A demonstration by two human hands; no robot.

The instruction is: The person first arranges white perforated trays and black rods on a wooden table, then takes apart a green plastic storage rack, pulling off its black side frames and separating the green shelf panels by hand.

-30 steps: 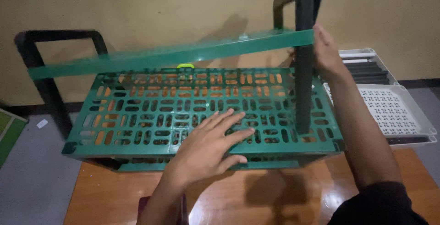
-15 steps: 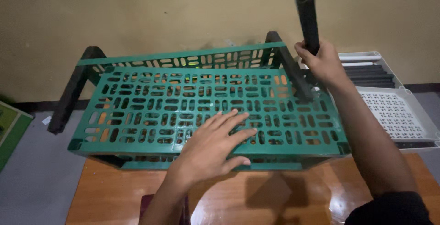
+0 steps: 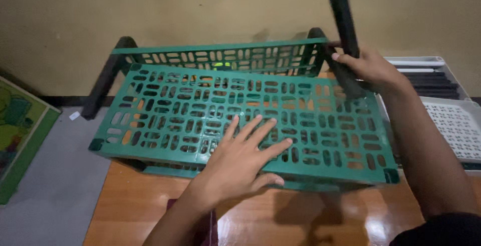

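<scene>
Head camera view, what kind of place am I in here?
Probably a room at home, not a workshop: a plain beige wall, a glossy wooden table bearing a green plastic shelf, grey floor, and spare white shelf panels alongside.

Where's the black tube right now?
In the head view the black tube is upper right, held in the right hand over the far right corner of the green shelf, just left of the white tray.
</scene>
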